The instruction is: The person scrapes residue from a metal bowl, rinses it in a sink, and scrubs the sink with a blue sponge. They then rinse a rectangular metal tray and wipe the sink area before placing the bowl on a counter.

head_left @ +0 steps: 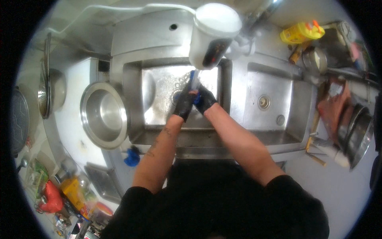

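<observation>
Both my hands are close together over the left sink basin [181,119], below the white water heater. My left hand [184,102] and my right hand [206,99] are covered in black, glove-like material up to the wrists. Between them shows a small bright blue thing [196,98], partly hidden by the fingers, so its kind is unclear. A pale, clear streak [195,83], which looks like running water, comes down onto the hands. My fingers look closed and drawn together around the blue thing.
The white water heater [217,24] overhangs the basin. To the right lies a second sink basin [292,107] with a drain. A large steel pot [85,115] stands at the left, near a blue and black item [131,156]. A yellow container [296,35] sits back right.
</observation>
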A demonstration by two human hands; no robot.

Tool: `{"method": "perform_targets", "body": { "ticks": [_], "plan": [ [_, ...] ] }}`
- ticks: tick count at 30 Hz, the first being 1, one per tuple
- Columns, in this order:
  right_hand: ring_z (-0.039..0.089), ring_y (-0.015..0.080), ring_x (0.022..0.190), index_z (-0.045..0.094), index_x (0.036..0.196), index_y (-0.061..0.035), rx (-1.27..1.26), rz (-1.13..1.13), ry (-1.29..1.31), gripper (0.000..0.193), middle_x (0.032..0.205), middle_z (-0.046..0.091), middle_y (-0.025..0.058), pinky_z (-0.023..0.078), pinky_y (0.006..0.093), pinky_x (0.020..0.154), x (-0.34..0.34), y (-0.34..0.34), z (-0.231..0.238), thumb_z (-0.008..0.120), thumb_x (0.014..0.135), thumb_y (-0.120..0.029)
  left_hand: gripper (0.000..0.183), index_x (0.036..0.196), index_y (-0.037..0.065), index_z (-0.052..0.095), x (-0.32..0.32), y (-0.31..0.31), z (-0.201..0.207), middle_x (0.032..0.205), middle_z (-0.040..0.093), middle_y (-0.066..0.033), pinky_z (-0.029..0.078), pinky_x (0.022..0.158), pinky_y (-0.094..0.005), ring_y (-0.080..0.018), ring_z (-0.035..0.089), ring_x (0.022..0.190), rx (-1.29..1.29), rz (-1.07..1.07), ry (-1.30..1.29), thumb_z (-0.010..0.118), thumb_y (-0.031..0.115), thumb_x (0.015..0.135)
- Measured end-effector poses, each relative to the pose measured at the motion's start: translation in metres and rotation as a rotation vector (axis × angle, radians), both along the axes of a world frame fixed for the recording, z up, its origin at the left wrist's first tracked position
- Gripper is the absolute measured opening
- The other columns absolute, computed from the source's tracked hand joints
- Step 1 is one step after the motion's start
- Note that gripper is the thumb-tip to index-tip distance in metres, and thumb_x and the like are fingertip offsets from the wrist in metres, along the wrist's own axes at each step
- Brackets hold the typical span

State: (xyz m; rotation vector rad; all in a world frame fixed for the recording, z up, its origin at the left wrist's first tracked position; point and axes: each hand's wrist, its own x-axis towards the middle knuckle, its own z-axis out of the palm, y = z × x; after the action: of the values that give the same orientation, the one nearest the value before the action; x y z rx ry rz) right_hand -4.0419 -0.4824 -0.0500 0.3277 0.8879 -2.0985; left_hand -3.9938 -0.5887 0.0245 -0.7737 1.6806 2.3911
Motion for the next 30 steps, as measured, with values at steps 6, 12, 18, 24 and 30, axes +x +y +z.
{"method": "perform_targets", "body": {
  "ticks": [6,12,18,24,30],
  "plan": [
    [0.06,0.0259,0.115,0.054,0.133,-0.0028,-0.009,0.062,0.371,0.037,0.126,0.062,0.0146,0.047,0.0357,0.104,-0.01,-0.018,-0.01,0.035,0.105,-0.017,0.052,0.145,0.003,0.048,0.019,0.019,-0.004,0.132,0.058,-0.0107,0.043,0.102,-0.0304,-0.0198,0.055,0.114,-0.474,0.263,0.184,0.054,0.0,0.093],
    [0.062,0.0138,0.102,0.062,0.131,-0.0108,0.369,-0.05,0.125,0.036,0.118,0.067,0.0068,0.05,0.0298,0.083,-0.001,-0.002,0.063,0.055,0.098,-0.025,0.031,0.126,0.0,0.058,0.011,-0.007,-0.017,0.116,0.063,-0.0118,0.051,0.093,-0.038,-0.0253,0.062,0.104,0.383,0.545,-0.166,0.052,0.005,0.096],
    [0.062,0.0152,0.095,0.059,0.134,-0.0136,-0.049,-0.168,-0.288,0.04,0.107,0.067,0.0054,0.052,0.0313,0.079,-0.013,-0.011,0.037,0.058,0.101,-0.037,0.028,0.117,0.002,0.063,0.004,0.017,-0.014,0.1,0.065,-0.0053,0.05,0.081,-0.0319,-0.0178,0.06,0.087,0.348,0.349,-0.178,0.051,0.024,0.103],
    [0.059,0.0189,0.105,0.056,0.129,-0.0073,-0.062,-0.07,-0.108,0.029,0.112,0.061,0.007,0.049,0.0326,0.094,0.003,-0.004,0.023,0.051,0.105,-0.023,0.028,0.119,0.001,0.061,0.01,0.022,-0.024,0.101,0.066,-0.0103,0.049,0.076,-0.0348,-0.0202,0.06,0.084,-0.555,0.023,-0.069,0.058,0.021,0.098],
    [0.057,0.0201,0.112,0.053,0.134,-0.0052,0.249,-0.183,-0.211,0.037,0.123,0.06,0.009,0.046,0.0319,0.1,0.04,-0.012,0.056,0.047,0.107,-0.031,0.031,0.127,0.003,0.058,-0.014,0.015,-0.024,0.118,0.063,-0.0137,0.051,0.091,-0.0357,-0.0234,0.062,0.103,-0.412,0.213,-0.182,0.046,0.012,0.1]
  ]
}}
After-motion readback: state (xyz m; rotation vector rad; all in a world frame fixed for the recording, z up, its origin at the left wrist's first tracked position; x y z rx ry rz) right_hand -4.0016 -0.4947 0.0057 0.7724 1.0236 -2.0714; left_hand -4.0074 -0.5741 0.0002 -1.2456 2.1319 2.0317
